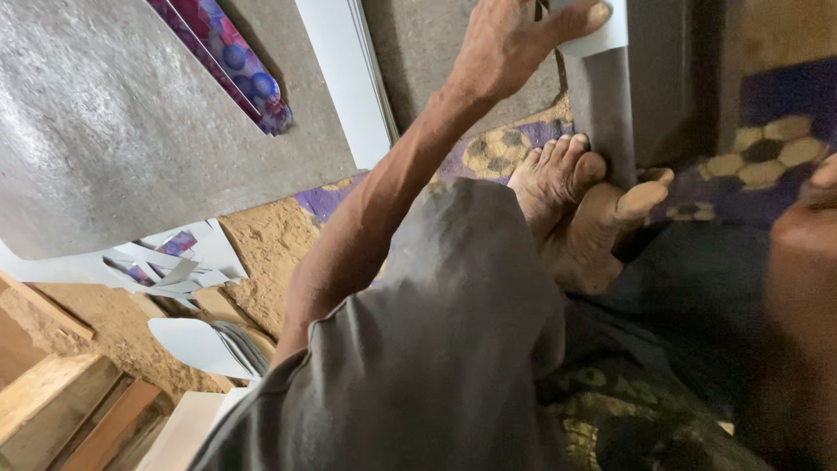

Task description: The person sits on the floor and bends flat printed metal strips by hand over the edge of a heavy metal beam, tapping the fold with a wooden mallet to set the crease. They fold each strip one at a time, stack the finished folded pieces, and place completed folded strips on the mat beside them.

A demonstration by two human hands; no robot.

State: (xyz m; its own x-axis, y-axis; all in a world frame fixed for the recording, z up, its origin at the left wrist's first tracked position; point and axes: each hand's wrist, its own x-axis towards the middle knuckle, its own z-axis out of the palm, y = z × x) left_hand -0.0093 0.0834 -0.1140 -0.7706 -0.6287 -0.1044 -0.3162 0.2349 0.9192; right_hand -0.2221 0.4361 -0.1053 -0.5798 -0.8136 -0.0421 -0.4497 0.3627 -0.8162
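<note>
A rough brown earthen floor [261, 253] fills the lower left of the frame, partly covered at the upper right by a purple and yellow patterned mat [767, 148]. Largest thing on it is a big grey felt-like sheet [105, 131] at upper left, lying flat, with a strip of shiny purple-and-blue printed paper [244, 70] resting on top and a long white board [349, 78] just beside its right edge. At top right, a narrow grey board strip [606, 105] stands against the person's bare feet [575, 201], whose toes touch it and seem to brace it steady. The left hand [514, 44] reaches up to it, its grip pressed onto the strip's pale upper end, thumb flat on the face. The right hand [811, 235] is a blur at the right edge; its grip cannot be told. White paper offcuts [174, 270] lie at lower left near wooden planks [61, 401].
</note>
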